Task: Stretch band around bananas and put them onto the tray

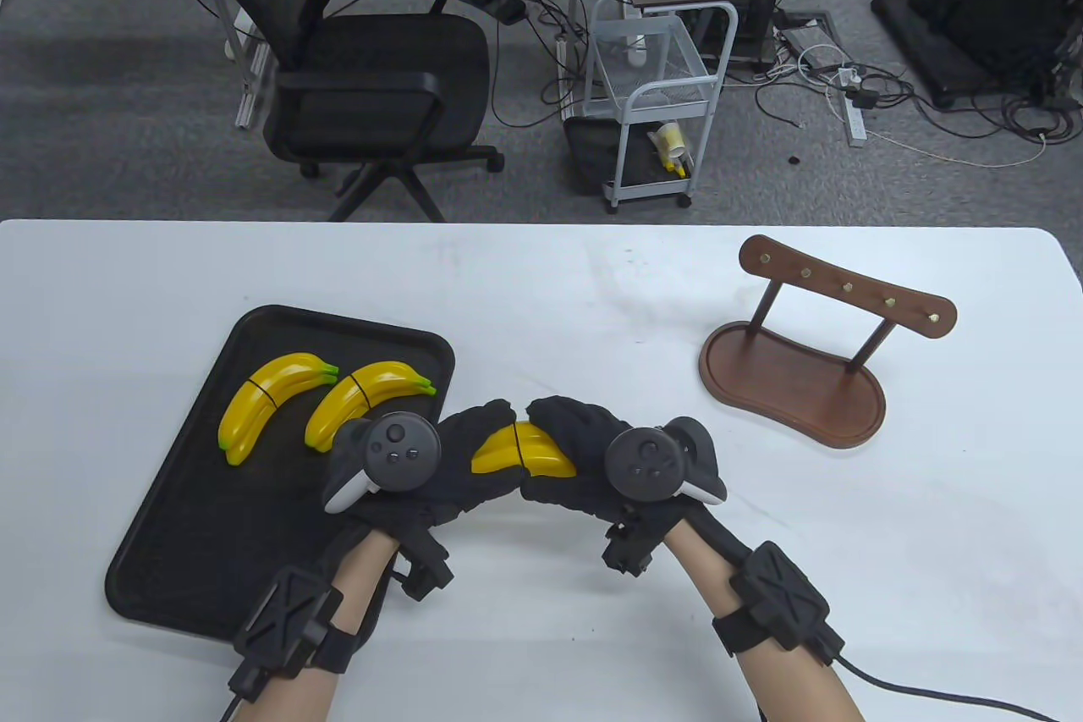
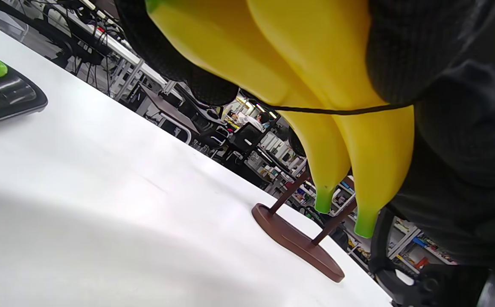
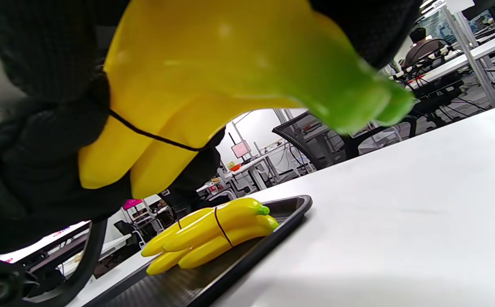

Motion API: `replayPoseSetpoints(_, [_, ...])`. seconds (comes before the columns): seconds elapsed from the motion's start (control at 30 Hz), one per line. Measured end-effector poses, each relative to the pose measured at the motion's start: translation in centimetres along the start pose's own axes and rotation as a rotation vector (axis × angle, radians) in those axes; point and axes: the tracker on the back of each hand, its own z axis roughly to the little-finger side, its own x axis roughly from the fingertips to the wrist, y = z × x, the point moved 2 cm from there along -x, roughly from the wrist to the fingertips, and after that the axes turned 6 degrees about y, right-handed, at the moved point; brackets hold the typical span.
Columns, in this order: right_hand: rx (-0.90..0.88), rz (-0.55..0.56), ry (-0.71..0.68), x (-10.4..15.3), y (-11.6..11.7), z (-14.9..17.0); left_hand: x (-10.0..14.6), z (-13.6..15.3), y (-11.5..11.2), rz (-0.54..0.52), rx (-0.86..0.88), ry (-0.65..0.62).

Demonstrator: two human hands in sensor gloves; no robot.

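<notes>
Both hands hold one yellow banana bunch (image 1: 522, 453) above the table, just right of the black tray (image 1: 195, 519). A thin black band (image 1: 517, 449) circles its middle, also seen as the band (image 2: 337, 111) and the band (image 3: 153, 136) in the wrist views. My left hand (image 1: 470, 438) grips the bunch's left end and my right hand (image 1: 575, 434) grips its right end. Two more banded bunches lie on the tray: the left bunch (image 1: 271, 400) and the right bunch (image 1: 368, 399).
A brown wooden stand (image 1: 795, 383) with a peg rail sits on the table to the right. Beyond the far table edge are an office chair (image 1: 355, 70) and a white cart (image 1: 656, 104).
</notes>
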Motion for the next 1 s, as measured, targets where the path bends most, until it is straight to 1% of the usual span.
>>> replayPoseSetpoints(0.23, [-0.004, -0.002, -0.002, 0.0, -0.1, 0.2, 0.0, 0.2, 0.2, 0.004, 0.027, -0.001])
replayPoseSetpoints(0.43, [0.008, -0.015, 0.012, 0.0, 0.5, 0.6, -0.1, 0.7, 0.0, 0.012, 0.025, 0.033])
replayPoseSetpoints(0.63, [0.047, 0.01, 0.004, 0.1, 0.4, 0.4, -0.1, 0.9, 0.0, 0.011, 0.032, 0.065])
replayPoseSetpoints(0.77, [0.096, 0.043, -0.012, 0.2, 0.3, 0.2, -0.1, 1.3, 0.1, 0.021, 0.104, 0.09])
replayPoseSetpoints(0.83, [0.127, 0.062, -0.031, 0.2, 0.0, 0.0, -0.2, 1.4, 0.1, 0.059, 0.166, 0.111])
replayPoseSetpoints(1.0, [0.156, 0.105, -0.044, 0.3, -0.3, -0.6, -0.4, 1.5, -0.3, 0.107, 0.266, 0.144])
